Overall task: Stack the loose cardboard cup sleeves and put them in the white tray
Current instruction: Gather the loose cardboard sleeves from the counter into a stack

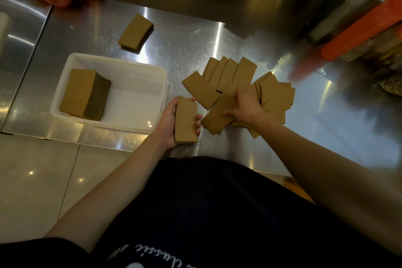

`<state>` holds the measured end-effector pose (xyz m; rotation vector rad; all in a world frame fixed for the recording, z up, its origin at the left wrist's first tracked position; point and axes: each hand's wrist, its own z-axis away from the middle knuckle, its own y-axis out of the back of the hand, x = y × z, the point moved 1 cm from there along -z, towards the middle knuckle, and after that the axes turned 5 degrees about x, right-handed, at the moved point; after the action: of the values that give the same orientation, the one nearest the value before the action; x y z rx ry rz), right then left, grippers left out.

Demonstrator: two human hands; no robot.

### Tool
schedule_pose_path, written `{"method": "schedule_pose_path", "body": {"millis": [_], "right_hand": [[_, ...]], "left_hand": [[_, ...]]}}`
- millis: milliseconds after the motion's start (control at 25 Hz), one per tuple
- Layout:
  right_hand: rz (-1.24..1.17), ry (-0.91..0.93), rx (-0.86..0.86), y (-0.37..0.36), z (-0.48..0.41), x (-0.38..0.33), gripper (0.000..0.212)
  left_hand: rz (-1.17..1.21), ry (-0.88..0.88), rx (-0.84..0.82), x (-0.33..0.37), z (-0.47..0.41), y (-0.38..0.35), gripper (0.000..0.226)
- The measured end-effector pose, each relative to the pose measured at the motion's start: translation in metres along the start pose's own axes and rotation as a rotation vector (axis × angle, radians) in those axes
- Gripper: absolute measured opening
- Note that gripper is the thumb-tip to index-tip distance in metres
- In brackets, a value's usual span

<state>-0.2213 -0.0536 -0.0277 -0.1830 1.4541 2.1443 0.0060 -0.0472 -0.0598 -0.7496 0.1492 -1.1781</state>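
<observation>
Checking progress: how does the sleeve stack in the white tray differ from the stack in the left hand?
The tray stack is tall and lies flat in the white tray, untouched. The held stack is thin and sits in the left hand, beside the tray. Both are neatly squared brown cardboard sleeves.

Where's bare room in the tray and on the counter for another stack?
Tray: its right half is bare, beside the stack against the left wall. Counter: bare between the far stack and the loose sleeves, and at the left edge. Crowded right of the tray, where loose sleeves fan under the right hand and the left hand holds a stack.
</observation>
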Motion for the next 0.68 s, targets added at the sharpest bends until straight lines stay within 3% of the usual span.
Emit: {"method": "schedule_pose_path", "body": {"millis": [120, 280, 480, 680], "right_hand": [[-0.367, -0.019, -0.082, 0.017, 0.012, 0.011, 0.035], [-0.532, -0.045, -0.135, 0.048, 0.027, 0.036, 0.032], [-0.498, -0.055, -0.141, 0.063, 0.029, 0.051, 0.04], [-0.432, -0.126, -0.168, 0.064, 0.015, 0.046, 0.062]], "left_hand": [[-0.001, -0.004, -0.002, 0.0, -0.001, 0.002, 0.047], [0.005, -0.018, 0.001, 0.0, -0.001, 0.005, 0.045], [-0.002, -0.009, 0.01, -0.002, 0.0, 0.002, 0.045], [-0.008, -0.018, 0.024, -0.002, 0.002, 0.0, 0.046]]}}
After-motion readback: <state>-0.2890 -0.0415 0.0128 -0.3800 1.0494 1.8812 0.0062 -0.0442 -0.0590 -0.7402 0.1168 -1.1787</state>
